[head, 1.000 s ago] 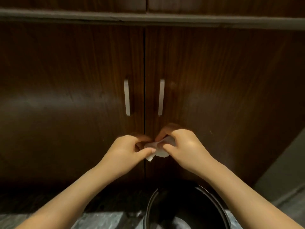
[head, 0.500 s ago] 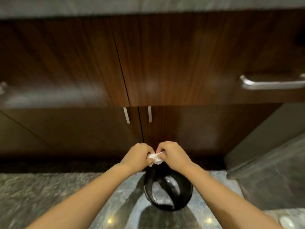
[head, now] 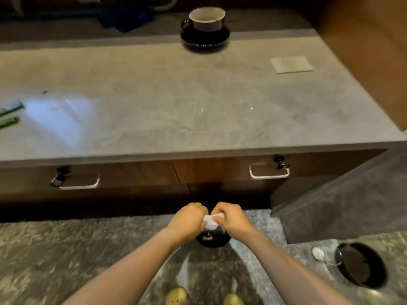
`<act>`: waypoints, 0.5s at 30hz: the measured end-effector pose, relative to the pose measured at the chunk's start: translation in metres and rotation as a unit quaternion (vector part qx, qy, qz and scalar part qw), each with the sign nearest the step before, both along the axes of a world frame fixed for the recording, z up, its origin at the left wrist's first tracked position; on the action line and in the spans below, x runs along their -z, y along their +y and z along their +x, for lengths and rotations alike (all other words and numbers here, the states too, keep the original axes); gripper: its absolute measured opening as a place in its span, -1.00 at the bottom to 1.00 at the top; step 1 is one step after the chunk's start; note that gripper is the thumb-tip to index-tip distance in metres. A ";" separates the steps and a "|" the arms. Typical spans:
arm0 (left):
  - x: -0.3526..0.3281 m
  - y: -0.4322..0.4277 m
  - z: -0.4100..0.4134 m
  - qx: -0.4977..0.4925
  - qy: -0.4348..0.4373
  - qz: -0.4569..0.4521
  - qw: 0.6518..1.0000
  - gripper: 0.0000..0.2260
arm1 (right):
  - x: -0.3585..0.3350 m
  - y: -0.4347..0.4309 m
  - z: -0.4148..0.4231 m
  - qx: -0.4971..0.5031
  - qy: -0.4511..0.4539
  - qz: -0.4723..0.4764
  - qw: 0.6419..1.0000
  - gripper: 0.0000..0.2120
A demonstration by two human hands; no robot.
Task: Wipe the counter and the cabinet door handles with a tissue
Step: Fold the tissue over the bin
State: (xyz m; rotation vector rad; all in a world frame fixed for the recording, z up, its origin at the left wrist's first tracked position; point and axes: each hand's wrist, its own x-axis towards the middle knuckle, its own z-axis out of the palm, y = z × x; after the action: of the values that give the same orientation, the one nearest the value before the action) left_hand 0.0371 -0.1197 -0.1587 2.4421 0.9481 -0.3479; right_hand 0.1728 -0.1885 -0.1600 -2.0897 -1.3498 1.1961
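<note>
cup (head: 207, 18) on saucer (head: 204, 38), two bins (head: 361, 265)

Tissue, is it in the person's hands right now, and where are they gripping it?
Yes. The white tissue is pinched between both hands, the left hand on its left side and the right hand on its right side.

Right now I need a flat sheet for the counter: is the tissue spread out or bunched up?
Bunched up. The tissue shows only as a small crumpled white wad pinched between the left hand and right hand.
</note>
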 end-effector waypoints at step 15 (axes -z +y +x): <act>-0.164 0.013 0.051 0.075 -0.102 0.061 0.990 -0.78 | -0.118 -0.006 0.039 0.060 -0.002 0.072 0.996 -0.92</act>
State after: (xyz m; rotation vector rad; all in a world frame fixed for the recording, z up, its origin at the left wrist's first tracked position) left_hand 0.0878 -0.1064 0.0057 2.6084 0.7199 -0.0904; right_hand 0.2122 -0.1948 -0.0424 -2.0420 -1.2537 1.0152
